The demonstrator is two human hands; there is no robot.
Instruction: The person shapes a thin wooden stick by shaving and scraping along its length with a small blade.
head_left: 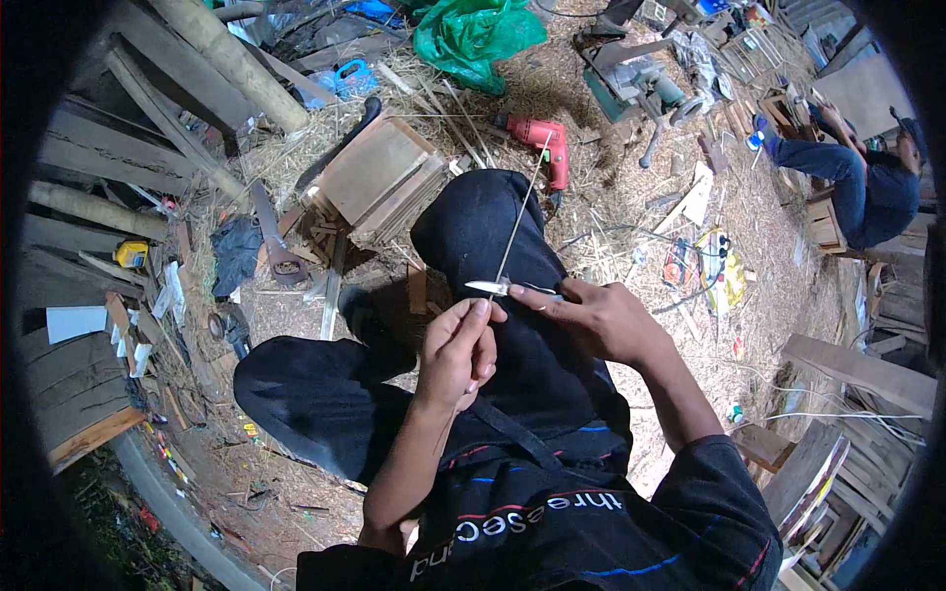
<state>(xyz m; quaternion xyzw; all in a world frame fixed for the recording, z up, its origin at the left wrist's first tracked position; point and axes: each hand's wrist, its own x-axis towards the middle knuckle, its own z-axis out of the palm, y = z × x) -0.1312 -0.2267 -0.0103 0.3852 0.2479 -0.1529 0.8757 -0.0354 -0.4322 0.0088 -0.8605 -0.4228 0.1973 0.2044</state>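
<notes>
Between the fingertips of my left hand point(458, 347) is the lower end of a long thin stick point(524, 202). The stick rises at a slant over my dark-trousered knee. My right hand point(609, 320) grips a small knife point(485, 288), its index finger stretched out along it. The short, pale blade points left and crosses the stick just above my left fingertips. My right palm hides most of the knife's handle.
A red power drill point(548, 148) lies on the shaving-strewn floor beyond my knee, beside a stack of wooden boards point(379, 177). A handsaw point(278, 236) is at the left. Further off are a green plastic bag point(473, 39), a green machine point(641, 84) and a seated person point(867, 187).
</notes>
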